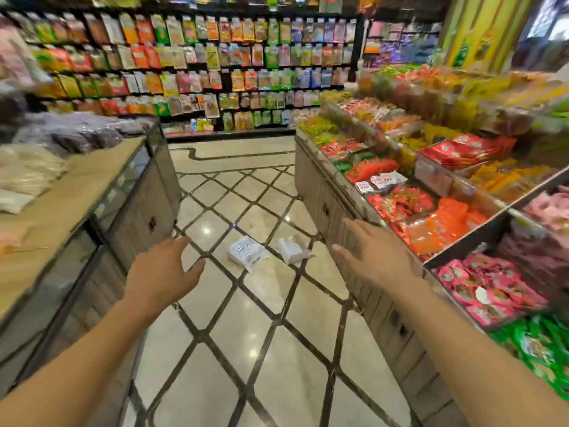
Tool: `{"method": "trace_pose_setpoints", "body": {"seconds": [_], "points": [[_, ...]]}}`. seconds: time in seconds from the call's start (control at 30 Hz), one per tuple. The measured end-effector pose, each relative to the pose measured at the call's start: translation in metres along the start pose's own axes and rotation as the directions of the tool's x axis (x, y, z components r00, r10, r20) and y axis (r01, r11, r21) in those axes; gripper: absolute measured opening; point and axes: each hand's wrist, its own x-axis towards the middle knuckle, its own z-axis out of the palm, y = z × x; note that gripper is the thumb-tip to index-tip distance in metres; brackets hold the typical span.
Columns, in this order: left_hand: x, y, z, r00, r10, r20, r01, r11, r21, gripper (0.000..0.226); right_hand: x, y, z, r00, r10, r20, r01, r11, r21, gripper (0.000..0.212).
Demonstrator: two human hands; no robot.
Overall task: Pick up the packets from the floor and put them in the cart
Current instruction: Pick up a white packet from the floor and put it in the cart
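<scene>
Two bare forearms stretch out over the glossy cream floor tiles with dark diamond borders [271, 343], and both hands are empty. The left hand [160, 269] has its fingers loosely spread and slightly curled, gripping nothing; the right hand [374, 257] is flat and open, fingers fanned, beside the grey wooden display counter [326, 195] heaped with red and orange snack bags. Ahead of the hands, between them, two white plastic packets lie on the tiles: the printed white packet [248, 253] nearer the left hand, and the second white packet with a brownish patch [292, 249] just beside it, close to the counter's foot. Neither packet is touched. No cart shows anywhere in view, so I judge the task barely begun: both packets remain to be lifted and carried.
</scene>
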Motion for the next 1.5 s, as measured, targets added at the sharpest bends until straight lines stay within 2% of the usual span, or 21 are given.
{"method": "trace_pose_setpoints", "body": {"seconds": [0.27, 0.57, 0.87, 1.0, 1.13, 1.33, 1.43, 1.5], "points": [[0.160, -0.053, 0.079, 0.993, -0.113, 0.025, 0.114, 0.992, -0.047, 0.066, 0.195, -0.029, 0.095, 0.997, -0.064, 0.052, 0.060, 0.995, 0.074, 0.075], [0.394, -0.093, 0.152, 0.982, -0.138, 0.129, 0.151, 0.984, -0.092, 0.070, 0.436, -0.045, 0.170, 0.986, -0.045, 0.158, 0.032, 0.996, 0.079, 0.075], [0.584, -0.112, 0.241, 0.957, -0.161, 0.243, 0.177, 0.983, -0.043, 0.068, 0.629, -0.038, 0.268, 0.971, -0.030, 0.236, 0.007, 0.995, 0.098, 0.074], [0.668, -0.119, 0.312, 0.931, -0.182, 0.316, 0.192, 0.981, 0.000, 0.066, 0.725, -0.038, 0.345, 0.950, -0.069, 0.305, 0.027, 0.990, 0.139, 0.074], [0.740, -0.130, 0.391, 0.876, -0.247, 0.415, 0.253, 0.967, 0.042, 0.066, 0.813, -0.039, 0.430, 0.908, -0.083, 0.412, 0.029, 0.990, 0.137, 0.074], [0.817, -0.162, 0.541, 0.803, -0.283, 0.525, 0.289, 0.954, 0.073, 0.062, 0.908, -0.036, 0.592, 0.827, -0.081, 0.556, 0.018, 0.993, 0.118, 0.073], [0.830, -0.181, 0.633, 0.790, -0.267, 0.552, 0.254, 0.962, 0.102, 0.055, 0.927, -0.035, 0.686, 0.801, -0.057, 0.596, -0.012, 0.994, 0.110, 0.071], [0.830, -0.197, 0.707, 0.763, -0.232, 0.603, 0.134, 0.970, 0.204, 0.055, 0.934, -0.035, 0.759, 0.779, -0.017, 0.627, -0.056, 0.994, 0.096, 0.067]]}}
